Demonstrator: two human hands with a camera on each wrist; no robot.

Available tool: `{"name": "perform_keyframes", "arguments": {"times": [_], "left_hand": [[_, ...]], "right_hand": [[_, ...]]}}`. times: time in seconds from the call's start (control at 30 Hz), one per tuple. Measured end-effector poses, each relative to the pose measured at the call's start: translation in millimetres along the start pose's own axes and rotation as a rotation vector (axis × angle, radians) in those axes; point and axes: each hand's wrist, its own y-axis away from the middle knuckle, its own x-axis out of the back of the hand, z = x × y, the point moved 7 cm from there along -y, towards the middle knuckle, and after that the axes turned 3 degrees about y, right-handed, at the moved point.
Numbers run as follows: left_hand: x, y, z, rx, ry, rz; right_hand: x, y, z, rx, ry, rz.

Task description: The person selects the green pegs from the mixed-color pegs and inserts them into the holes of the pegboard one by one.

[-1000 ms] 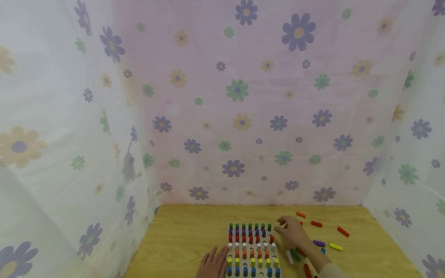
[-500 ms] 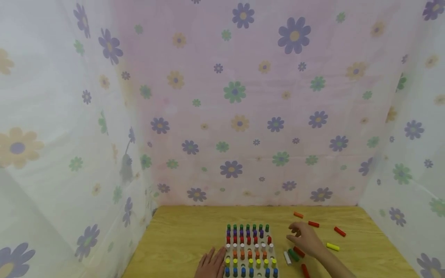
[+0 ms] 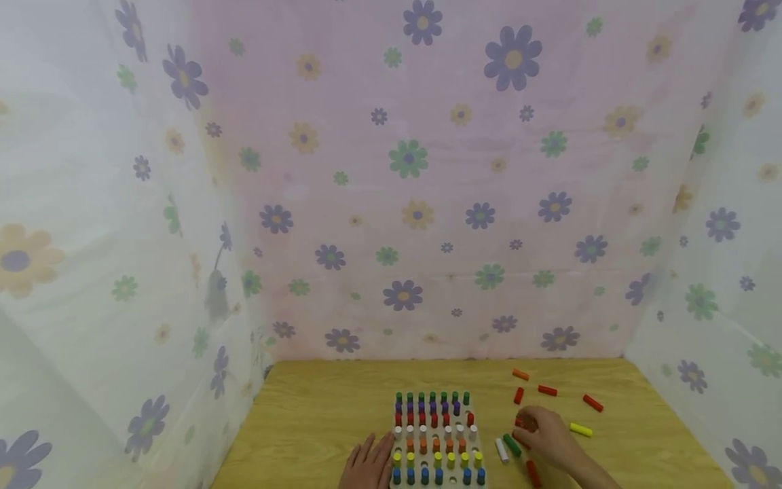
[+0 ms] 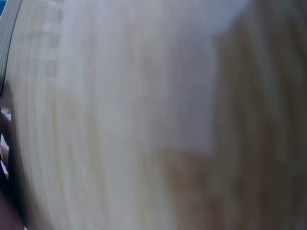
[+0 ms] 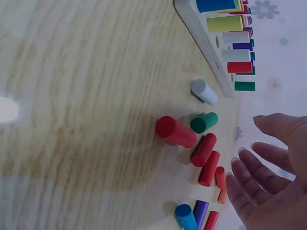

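A pegboard (image 3: pixel 479 435) stands upright with rows of green, purple, red, white, orange, yellow and blue pegs; a few holes show between them. Flat on the table, my left hand (image 3: pixel 368 464) rests with its fingertips at the board's left edge. The left wrist view is blurred. My right hand (image 3: pixel 546 435) hovers over loose pegs right of the board, fingers loosely bent, near a red peg (image 5: pixel 204 150). In the right wrist view nothing lies between its fingers. A white peg (image 3: pixel 501 450) and a green peg (image 3: pixel 512 445) lie between that hand and the board.
Farther back lie an orange peg (image 3: pixel 520 374) and several red pegs (image 3: pixel 547 390). A yellow peg (image 3: pixel 581 429) is right of the hand. Purple (image 5: pixel 200 214) and blue pegs (image 5: pixel 186 217) show in the right wrist view. Flowered cloth (image 3: pixel 427 272) surrounds the wooden table (image 3: pixel 318 407).
My right hand has moved right, away from the board's far right corner, then nearer to me over the loose red pegs. It now hides the purple and blue pegs. My left hand stays put.
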Motion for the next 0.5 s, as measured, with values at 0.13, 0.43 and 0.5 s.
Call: {"name": "perform_keyframes", "arguments": {"times": [0.13,0.43,0.5], "left_hand": [[3.0,-1.9,1.8,0.006,0.014,0.012],[3.1,0.1,0.3,-0.011,-0.012,0.023],[2.4,-0.1,-0.3,0.0,-0.002,0.015]], "right_hand": [[-3.7,1.2,5.7,-0.022,0.001,-0.017],[-27.1,5.4,18.2,-0.06,-0.058,-0.131],[-29.5,7.6,20.9,-0.102,-0.089,-0.144]]}}
